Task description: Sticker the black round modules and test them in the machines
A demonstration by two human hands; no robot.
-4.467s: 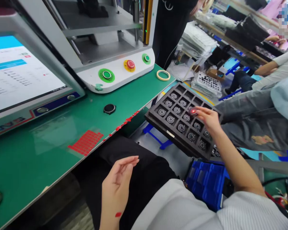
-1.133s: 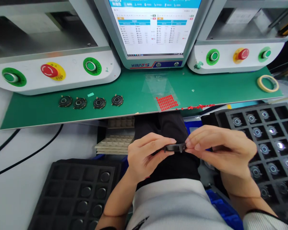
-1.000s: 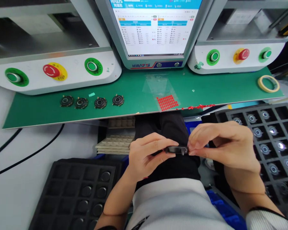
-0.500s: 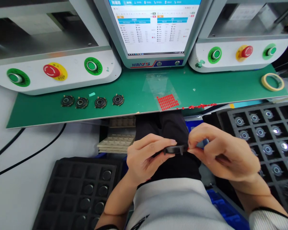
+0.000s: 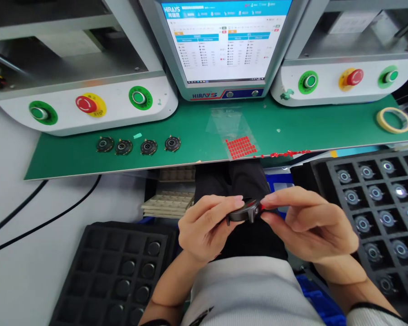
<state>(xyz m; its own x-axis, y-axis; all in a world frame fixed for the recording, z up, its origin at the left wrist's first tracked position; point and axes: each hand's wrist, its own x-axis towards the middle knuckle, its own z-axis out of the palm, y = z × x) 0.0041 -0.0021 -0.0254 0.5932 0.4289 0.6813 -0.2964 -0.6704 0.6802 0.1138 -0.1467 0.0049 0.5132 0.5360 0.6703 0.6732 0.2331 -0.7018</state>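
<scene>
My left hand (image 5: 204,226) is closed around a black watch case (image 5: 241,216), thumb below and fingers above. The case is tilted, with its lugs and a side button facing me. At its right edge, my right hand (image 5: 306,222) pinches a small red sticker (image 5: 262,206) between thumb and forefinger, touching or nearly touching the case. A sheet of red stickers (image 5: 240,147) lies on the green bench (image 5: 197,131) beyond my hands. Several round watch parts (image 5: 148,146) with small tabs rest in a row on the bench's left side.
Two machines with green buttons and red stop buttons (image 5: 86,104) flank a monitor (image 5: 227,45). Black foam trays stand lower left (image 5: 98,265) and right (image 5: 357,181), holding watch parts. Tape (image 5: 382,120) lies far right. Loose red stickers (image 5: 289,154) line the bench edge.
The watch case has tilted, showing more of its upper face and side button. My right hand has turned and its fingers have straightened. The camera view has shifted slightly.
</scene>
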